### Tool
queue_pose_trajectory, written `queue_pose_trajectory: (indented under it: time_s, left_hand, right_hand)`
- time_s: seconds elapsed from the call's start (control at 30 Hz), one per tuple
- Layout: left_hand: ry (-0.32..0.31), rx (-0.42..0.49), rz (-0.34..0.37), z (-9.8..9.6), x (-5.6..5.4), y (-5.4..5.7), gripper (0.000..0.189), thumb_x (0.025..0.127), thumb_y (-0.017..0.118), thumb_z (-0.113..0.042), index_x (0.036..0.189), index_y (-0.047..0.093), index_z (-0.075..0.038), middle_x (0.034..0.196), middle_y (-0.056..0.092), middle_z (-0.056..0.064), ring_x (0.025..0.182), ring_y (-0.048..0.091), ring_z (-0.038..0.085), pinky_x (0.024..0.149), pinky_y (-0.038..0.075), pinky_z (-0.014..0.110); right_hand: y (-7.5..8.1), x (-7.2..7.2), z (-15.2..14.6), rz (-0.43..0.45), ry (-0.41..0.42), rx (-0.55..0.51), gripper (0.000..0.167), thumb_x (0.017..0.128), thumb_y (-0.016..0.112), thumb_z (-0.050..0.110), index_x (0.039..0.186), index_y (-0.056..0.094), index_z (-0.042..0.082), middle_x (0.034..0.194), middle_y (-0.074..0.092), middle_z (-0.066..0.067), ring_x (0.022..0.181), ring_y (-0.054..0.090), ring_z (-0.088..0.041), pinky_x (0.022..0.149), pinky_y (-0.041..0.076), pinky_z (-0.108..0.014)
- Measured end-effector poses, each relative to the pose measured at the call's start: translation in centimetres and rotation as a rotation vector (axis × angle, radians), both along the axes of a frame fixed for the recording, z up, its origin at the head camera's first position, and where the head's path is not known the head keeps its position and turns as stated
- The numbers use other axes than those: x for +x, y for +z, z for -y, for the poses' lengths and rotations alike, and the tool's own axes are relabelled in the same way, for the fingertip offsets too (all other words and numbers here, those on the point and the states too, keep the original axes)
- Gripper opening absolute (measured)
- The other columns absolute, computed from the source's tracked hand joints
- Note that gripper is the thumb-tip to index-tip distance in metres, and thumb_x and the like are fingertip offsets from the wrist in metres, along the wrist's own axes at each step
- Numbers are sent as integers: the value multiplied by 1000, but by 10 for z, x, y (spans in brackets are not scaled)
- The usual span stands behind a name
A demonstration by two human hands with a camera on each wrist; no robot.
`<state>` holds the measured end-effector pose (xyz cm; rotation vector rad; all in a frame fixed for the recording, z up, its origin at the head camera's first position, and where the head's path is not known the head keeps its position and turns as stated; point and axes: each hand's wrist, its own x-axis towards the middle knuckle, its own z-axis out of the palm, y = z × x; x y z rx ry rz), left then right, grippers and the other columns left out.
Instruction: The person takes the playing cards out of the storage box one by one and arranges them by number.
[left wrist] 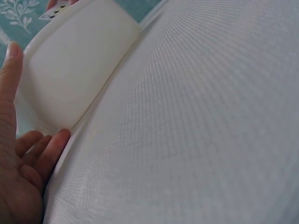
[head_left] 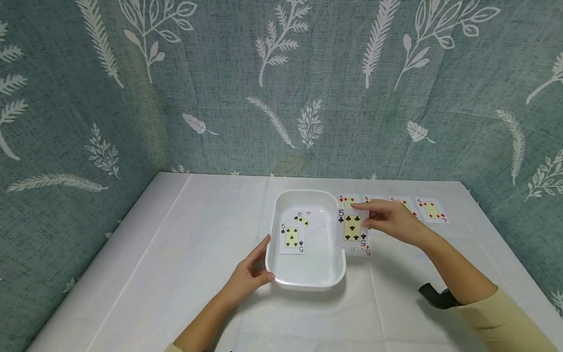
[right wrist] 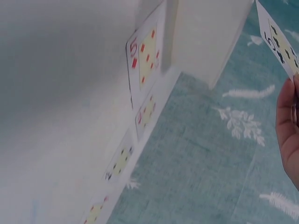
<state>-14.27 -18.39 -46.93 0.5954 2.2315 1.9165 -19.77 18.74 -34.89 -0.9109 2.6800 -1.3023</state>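
My left hand (head_left: 247, 271) holds the left side of a white tub (head_left: 308, 285). Its thumb lies at the near rim, while in the left wrist view the lower fingers (left wrist: 58, 147) curl against the tub's base. My right hand (head_left: 393, 222) pinches the five of clubs (head_left: 352, 228) by its right edge, above the tub's right rim. Beneath that card, a five of diamonds (right wrist: 147, 58) lies on the table, mostly covered in the head view. Inside the tub lie a five of spades (head_left: 292, 238) and a partly covered six of spades (head_left: 301, 221).
A row of fours runs along the back right of the white-covered table (head_left: 198, 220), ending with a four of diamonds (head_left: 433, 210). The right hand overlaps part of that row. Leaf-patterned teal cloth (head_left: 220, 88) hangs behind and at both sides. A black device (head_left: 437, 296) sits at the right wrist.
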Motion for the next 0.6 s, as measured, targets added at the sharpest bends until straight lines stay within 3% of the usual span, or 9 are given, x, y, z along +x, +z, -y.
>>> queue_pose_trajectory:
  time_s: [0.4,0.6]
  left_hand:
    - [-17,4,-20,0,-1,-1,84,82,72,-34,151,26,-19,137,47,24,122,47,40,86,51,26]
    - [-12,4,-15,0,-1,-1,84,82,73,-33,151,26,-19,137,47,24,121,48,40,85,51,26]
  right_hand:
    - [2,8,-35,48,-71,25,43,84,69,6,125,59,0,87,65,-6,70,58,-7,63,48,-21]
    - [-3,8,-51,49,-111,36,41,85,68,4,124,59,-3,103,65,-17,74,61,-6,64,51,-23]
